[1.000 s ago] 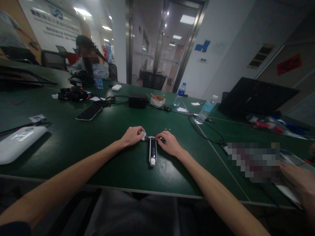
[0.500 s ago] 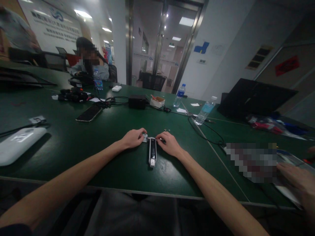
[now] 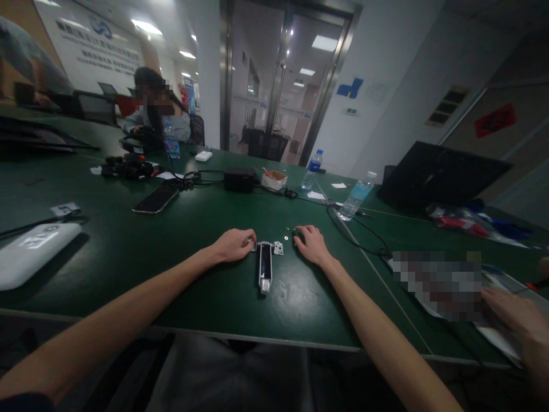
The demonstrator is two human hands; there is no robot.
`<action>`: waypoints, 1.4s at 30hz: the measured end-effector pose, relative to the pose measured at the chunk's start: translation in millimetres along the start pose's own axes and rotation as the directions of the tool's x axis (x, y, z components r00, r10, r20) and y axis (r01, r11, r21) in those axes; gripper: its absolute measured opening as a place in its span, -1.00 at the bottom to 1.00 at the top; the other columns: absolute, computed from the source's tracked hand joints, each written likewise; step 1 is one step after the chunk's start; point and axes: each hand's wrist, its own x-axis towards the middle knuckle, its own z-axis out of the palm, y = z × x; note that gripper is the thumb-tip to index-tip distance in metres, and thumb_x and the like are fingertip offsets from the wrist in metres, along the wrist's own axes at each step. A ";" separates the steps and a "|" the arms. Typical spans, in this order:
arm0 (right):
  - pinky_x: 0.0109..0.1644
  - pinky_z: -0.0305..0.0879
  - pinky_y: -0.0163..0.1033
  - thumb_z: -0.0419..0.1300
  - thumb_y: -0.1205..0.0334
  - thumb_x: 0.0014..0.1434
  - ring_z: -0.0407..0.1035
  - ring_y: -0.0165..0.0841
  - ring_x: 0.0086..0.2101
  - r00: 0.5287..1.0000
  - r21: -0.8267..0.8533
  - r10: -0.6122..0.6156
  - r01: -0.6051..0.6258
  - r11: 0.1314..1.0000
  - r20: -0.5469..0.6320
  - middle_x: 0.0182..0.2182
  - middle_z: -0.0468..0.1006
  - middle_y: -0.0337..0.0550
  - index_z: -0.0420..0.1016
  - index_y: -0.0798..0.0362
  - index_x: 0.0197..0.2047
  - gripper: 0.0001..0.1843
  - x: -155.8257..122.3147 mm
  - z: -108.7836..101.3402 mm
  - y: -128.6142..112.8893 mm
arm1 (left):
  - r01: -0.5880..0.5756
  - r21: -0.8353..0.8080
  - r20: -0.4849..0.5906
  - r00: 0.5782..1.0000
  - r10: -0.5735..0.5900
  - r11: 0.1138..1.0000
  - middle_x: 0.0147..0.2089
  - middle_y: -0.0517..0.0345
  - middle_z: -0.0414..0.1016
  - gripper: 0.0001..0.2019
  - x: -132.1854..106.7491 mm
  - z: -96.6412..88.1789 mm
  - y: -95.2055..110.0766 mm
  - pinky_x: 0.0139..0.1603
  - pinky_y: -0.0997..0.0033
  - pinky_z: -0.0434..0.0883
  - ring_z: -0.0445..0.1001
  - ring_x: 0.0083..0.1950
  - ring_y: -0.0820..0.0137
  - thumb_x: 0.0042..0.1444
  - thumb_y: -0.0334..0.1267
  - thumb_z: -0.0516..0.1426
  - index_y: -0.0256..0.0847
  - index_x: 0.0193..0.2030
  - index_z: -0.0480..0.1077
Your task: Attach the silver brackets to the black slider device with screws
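Observation:
A narrow metal fitting (image 3: pixel 265 264) with a pale frame, a dark inner strip and a silver block at its near end lies on the green table. A small silver plate with holes (image 3: pixel 278 248) sticks out at its upper right. My left hand (image 3: pixel 235 245) is closed on the small metal plate at the fitting's upper left, which its fingers mostly cover. To the right, apart from the fitting, my right hand (image 3: pixel 312 244) has its thumb and curved fingers apart. A small ring-shaped washer (image 3: pixel 286 237) lies left of its fingertips, with tiny metal parts (image 3: pixel 287 229) just beyond.
Beyond the hands are a phone (image 3: pixel 155 198), a black box (image 3: pixel 239 179) with cables, a small white box (image 3: pixel 274 179) and water bottles (image 3: pixel 358 196). A white device (image 3: pixel 36 252) lies left. Another person's hand (image 3: pixel 514 312) is at right, beside a blurred-out item.
My right hand has let go of the fitting's right side and moved right, toward the tiny metal parts. The right plate and the washer now show. My left hand stays at the fitting's left.

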 end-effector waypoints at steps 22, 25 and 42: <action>-0.11 0.20 -0.20 0.16 0.27 0.19 0.29 -0.27 -0.20 0.975 0.073 -0.142 0.131 0.989 0.171 -0.26 0.46 -0.09 0.46 0.06 -0.26 -0.93 2.1 -7.5 -33.6 | -0.043 0.083 0.010 0.999 0.043 0.996 -0.53 0.27 0.33 -0.81 1.5 3.4 -4.9 -0.47 0.49 0.19 0.34 -0.52 0.41 0.18 -0.26 0.02 -0.26 -0.17 0.40; -0.15 0.21 -0.22 0.18 0.32 0.14 0.29 -0.30 -0.25 0.975 0.123 -0.170 0.152 0.981 0.144 -0.33 0.46 -0.13 0.41 0.06 -0.33 -0.99 1.6 -9.3 -36.8 | -0.036 0.073 0.024 0.999 0.034 0.997 -0.53 0.27 0.33 -0.81 1.6 3.1 -4.7 -0.47 0.49 0.20 0.34 -0.52 0.42 0.18 -0.26 0.02 -0.26 -0.16 0.40; -0.28 0.26 -0.31 0.20 0.36 0.11 0.34 -0.43 -0.41 0.960 0.362 -0.277 0.242 0.900 0.047 -0.43 0.50 -0.24 0.48 0.06 -0.31 -0.94 -7.1 -13.0 -60.3 | -0.043 0.104 0.011 0.999 0.042 0.994 -0.49 0.24 0.38 -0.82 1.1 2.0 -2.6 -0.45 0.50 0.22 0.37 -0.49 0.41 0.18 -0.27 0.03 -0.24 -0.17 0.42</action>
